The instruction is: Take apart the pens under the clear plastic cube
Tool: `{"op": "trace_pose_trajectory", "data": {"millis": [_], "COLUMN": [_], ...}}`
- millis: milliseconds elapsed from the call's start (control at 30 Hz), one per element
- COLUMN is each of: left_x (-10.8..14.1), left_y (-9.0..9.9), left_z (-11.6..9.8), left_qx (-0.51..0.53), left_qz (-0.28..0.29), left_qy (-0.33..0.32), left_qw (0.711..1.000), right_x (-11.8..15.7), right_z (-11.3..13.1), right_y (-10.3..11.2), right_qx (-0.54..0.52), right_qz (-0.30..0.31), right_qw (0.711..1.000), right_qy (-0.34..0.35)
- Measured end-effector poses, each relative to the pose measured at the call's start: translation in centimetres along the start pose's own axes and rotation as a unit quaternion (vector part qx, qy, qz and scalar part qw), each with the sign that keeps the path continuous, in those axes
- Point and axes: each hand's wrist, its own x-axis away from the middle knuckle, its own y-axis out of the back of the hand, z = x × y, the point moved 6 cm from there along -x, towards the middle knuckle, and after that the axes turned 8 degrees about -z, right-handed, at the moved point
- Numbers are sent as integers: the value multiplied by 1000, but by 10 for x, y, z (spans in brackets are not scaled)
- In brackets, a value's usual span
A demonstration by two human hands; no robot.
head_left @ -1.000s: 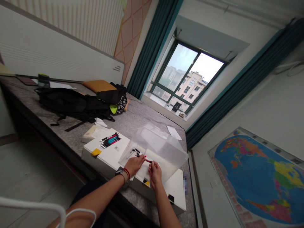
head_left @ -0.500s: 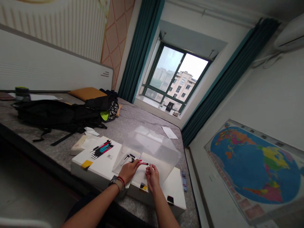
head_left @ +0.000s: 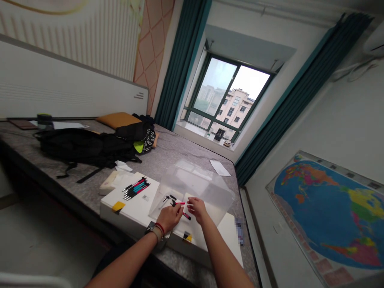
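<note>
My left hand (head_left: 169, 217) is closed on a red-and-black pen part (head_left: 186, 216), which points down to the right. A thin pink-red piece also sticks out past its fingertips. Just to the right, my right hand (head_left: 196, 208) is raised with its fingers apart and nothing visible in them. Both hands are over a clear plastic box (head_left: 195, 180) on white boxes. Small black parts (head_left: 170, 197) lie in the clear box beyond my left hand. Several red, teal and black pens (head_left: 136, 189) lie in a row on the left white box (head_left: 129, 206).
A black backpack (head_left: 87, 146) and an orange cushion (head_left: 117, 119) lie at the back left of the grey marbled surface (head_left: 177, 146). A tissue pack (head_left: 109, 182) is beside the left white box. White paper (head_left: 220, 168) lies near the right edge.
My right hand has come away from the pen part and moved up, its fingers now apart. The part in my left hand has tilted downward. The view has shifted slightly.
</note>
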Motion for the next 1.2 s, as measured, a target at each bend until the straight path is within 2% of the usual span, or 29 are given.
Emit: {"op": "trace_pose_trajectory", "data": {"millis": [167, 267, 333, 433, 500, 600, 700, 900, 1200], "left_x": [-1, -1, -1, -1, -1, -2, -2, -2, -3], "left_y": [1, 0, 0, 1, 1, 0, -1, -5, -8], "left_z": [0, 0, 0, 1, 1, 1, 2, 5, 3], "left_qx": [-2, 0, 0, -1, 1, 7, 9, -10, -17], "left_qz": [14, 16, 20, 21, 19, 21, 24, 19, 22], "left_qy": [17, 20, 20, 20, 21, 24, 28, 46, 7], "left_qw": [1000, 1000, 1000, 1000, 1000, 999, 999, 999, 1000], "right_x": [-9, -18, -23, -24, -17, -2, 14, 23, 19], "right_z": [31, 36, 34, 23, 10, -13, -27, -28, -34], "right_y": [-46, -58, -53, -33, -13, 22, 40, 34, 38], "right_qx": [133, 171, 198, 208, 198, 155, 107, 119, 99], "right_qz": [52, 50, 25, -7, -18, -66, -64, 0, 2], "right_qw": [988, 980, 974, 965, 961, 965, 969, 961, 964], "right_qy": [65, 91, 111, 161, 192, 199, 215, 250, 248]}}
